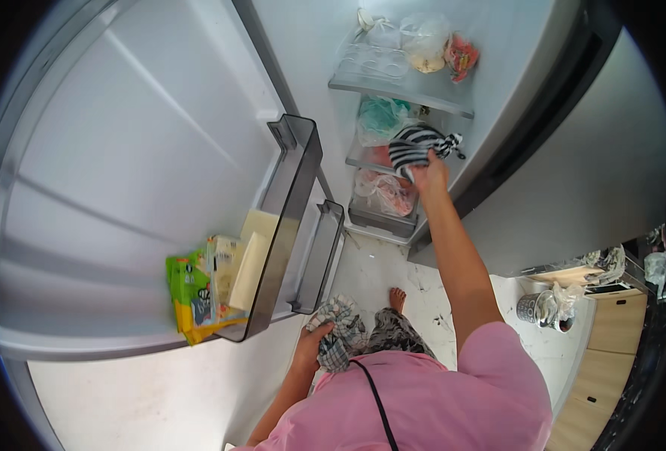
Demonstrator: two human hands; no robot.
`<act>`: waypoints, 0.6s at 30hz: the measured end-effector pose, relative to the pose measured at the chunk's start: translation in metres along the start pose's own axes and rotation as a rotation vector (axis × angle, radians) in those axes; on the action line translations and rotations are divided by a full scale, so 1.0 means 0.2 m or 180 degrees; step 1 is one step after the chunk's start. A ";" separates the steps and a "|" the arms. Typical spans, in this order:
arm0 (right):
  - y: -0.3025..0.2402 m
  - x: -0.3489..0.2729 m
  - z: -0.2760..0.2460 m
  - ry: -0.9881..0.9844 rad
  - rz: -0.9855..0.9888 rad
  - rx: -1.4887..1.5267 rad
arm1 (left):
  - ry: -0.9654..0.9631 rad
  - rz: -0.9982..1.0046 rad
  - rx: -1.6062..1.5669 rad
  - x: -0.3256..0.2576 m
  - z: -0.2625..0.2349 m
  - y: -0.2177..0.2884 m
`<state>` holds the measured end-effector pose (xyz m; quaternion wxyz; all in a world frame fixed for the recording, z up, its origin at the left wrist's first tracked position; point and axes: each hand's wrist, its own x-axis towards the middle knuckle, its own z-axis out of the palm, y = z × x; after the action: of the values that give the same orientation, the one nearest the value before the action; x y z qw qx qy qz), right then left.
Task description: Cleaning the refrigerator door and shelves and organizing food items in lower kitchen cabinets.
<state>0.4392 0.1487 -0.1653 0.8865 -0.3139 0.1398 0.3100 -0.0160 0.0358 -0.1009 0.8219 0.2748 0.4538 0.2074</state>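
Black-and-white striped bag (pixel 416 143) gripped in right hand (pixel 429 174), fingers clamped on it at the middle fridge shelf (pixel 363 159), far right. Left hand (pixel 312 344) closed on a checked cloth (pixel 338 331), near, below the door bins (pixel 292 225). Fridge door open. Bag looks partway between shelf and hand, not clear of the shelf yet; other bagged food sits untouched on shelves.

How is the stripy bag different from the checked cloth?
The stripy bag has black and white stripes; the checked cloth has grey and white checks. The right hand holds the bag up inside the fridge; the left hand holds the cloth low, by the waist. Both look soft and crumpled.
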 end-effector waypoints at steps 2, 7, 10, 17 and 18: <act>-0.02 0.27 0.09 -0.0092 -0.0311 0.0473 | 0.0110 -0.0015 -0.0012 0.01 -0.02 -0.01; 0.02 0.87 0.28 -0.0304 -0.1228 0.0223 | 0.0417 0.0008 -0.0260 0.10 -0.05 -0.02; -0.26 1.39 0.03 0.0013 -0.2450 -0.1142 | 0.0228 -0.0171 -0.0456 0.21 0.04 -0.03; 0.03 1.00 0.08 0.0308 -0.2156 -0.3212 | 0.0731 -0.0015 -0.0524 0.45 0.27 0.06; 0.01 0.91 0.08 0.0524 -0.2658 -0.3015 | 0.0814 -0.0054 -0.0516 0.49 0.33 0.08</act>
<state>0.5784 0.2444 -0.2346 0.6841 -0.7227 -0.0789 -0.0586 0.0879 0.0891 -0.1241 0.7786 0.1750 0.5389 0.2697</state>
